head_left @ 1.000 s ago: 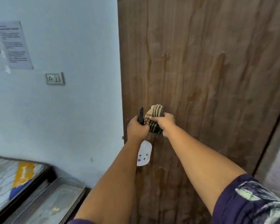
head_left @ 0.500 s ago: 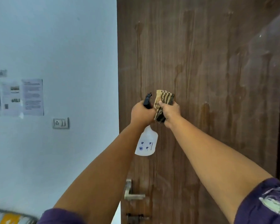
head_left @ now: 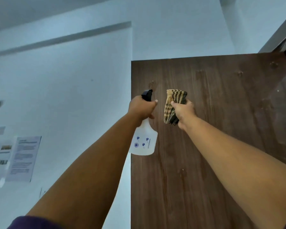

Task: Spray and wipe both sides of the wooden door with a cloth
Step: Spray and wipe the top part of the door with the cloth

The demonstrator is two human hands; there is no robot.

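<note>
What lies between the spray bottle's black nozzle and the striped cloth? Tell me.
Only bare wooden door, in the head view. The left hand holds the spray bottle, the right hand the striped cloth, side by side, apart.

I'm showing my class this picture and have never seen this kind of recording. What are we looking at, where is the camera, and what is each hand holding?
There is no machine here: a person wears a wide-angle camera on the head, so you see their own two arms reaching up and forward. The left hand grips a white spray bottle with a black nozzle, aimed at the upper part of a brown wooden door. The right hand grips a folded striped cloth held up near the door. Droplets show on the wood. To the left is a pale wall with printed papers stuck to it.
</note>
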